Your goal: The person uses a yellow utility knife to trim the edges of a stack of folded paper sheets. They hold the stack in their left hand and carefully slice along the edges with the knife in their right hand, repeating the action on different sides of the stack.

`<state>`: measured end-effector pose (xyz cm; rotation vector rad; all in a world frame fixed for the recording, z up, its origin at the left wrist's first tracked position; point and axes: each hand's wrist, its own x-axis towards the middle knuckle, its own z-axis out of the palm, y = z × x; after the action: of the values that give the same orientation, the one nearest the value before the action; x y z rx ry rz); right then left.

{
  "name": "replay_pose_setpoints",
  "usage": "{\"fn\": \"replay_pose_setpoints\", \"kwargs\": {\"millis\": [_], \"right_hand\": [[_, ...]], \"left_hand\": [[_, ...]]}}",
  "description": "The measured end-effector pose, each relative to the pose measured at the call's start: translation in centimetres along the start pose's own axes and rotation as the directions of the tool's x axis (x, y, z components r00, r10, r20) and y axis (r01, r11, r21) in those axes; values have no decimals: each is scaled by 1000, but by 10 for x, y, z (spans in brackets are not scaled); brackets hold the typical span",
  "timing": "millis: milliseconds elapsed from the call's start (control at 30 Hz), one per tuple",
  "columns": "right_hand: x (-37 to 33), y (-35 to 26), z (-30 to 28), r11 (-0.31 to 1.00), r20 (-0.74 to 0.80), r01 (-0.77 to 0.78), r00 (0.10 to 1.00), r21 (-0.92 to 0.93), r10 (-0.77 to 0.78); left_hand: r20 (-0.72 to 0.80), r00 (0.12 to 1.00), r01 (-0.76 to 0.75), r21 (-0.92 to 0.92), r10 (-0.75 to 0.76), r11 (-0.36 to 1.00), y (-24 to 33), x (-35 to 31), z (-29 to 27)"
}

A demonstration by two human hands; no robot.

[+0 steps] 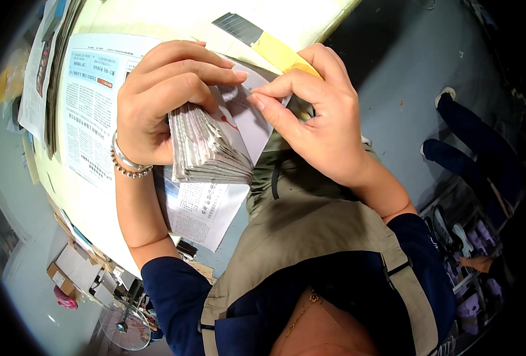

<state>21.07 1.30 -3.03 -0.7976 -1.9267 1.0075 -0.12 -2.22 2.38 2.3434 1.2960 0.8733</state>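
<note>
My left hand [171, 89] is curled over a thick bundle of layered, ruffled-edged greyish paper [206, 148], its fingers reaching across the top. A smooth whitish sheet [254, 130] with a red mark lies along the bundle's right side. Thumb and index finger of my right hand [319, 110] pinch that sheet near its upper edge. Just beyond the right hand is a yellow-handled cutter [275, 52] with a wide grey blade; its near end is partly hidden by the fingers. Printed newspaper [200, 207] extends below the bundle, over the table edge.
A newspaper page [91, 89] lies on the pale table [174, 21], beside a newspaper stack [61, 77] at the left. A fan [123, 323] and boxes [64, 276] stand lower left. At right are another person's legs [477, 142] and a shoe rack [465, 249].
</note>
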Motion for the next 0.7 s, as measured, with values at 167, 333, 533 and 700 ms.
{"fn": "replay_pose_setpoints", "kwargs": {"millis": [167, 333, 533, 700], "right_hand": [[1, 4, 1, 985, -5, -92, 996, 144, 93], [2, 8, 5, 982, -27, -87, 995, 166, 92], [2, 10, 6, 981, -37, -88, 995, 175, 96], [2, 9, 5, 986, -41, -63, 997, 156, 70]], "left_hand": [[14, 999, -33, -3, 33, 999, -5, 0, -2], [5, 999, -54, -5, 54, 999, -7, 0, -2], [27, 999, -47, -9, 47, 999, -7, 0, -2], [13, 999, -45, -40, 45, 998, -7, 4, 2]]}}
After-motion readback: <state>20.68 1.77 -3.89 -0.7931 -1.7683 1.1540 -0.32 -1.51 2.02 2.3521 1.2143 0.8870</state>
